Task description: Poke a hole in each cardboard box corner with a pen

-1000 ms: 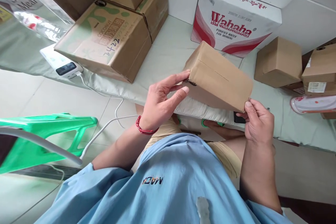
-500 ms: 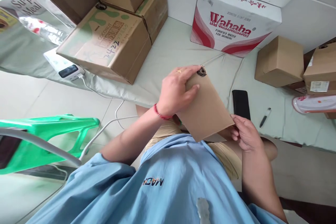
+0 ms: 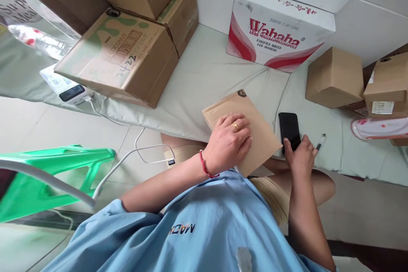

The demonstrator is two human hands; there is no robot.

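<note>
A flat, brown kraft-coloured notebook [image 3: 259,129] with a dark round mark at its far corner lies across the table's near edge, over my lap. My left hand [image 3: 228,142] rests on top of it, palm down, fingers lying over the cover. My right hand [image 3: 299,155] is off the notebook, at the near end of a black phone [image 3: 289,127] on the table. Its thumb overlaps the phone's lower part, while the other fingers are apart from the thumb and come close to a pen [image 3: 321,142]. The pen's near end is partly hidden by those fingers.
A coconut carton [image 3: 153,72] and a white power bank [image 3: 68,89] with a cable stand at the left. A Wahaha water carton [image 3: 280,29] is at the back, small brown boxes [image 3: 334,76] at the right. A green stool [image 3: 63,153] stands on the floor at left.
My right hand has let go of the notebook's corner and moved to the phone. My left hand has shifted from the notebook's far edge onto its cover. The notebook lies flatter.
</note>
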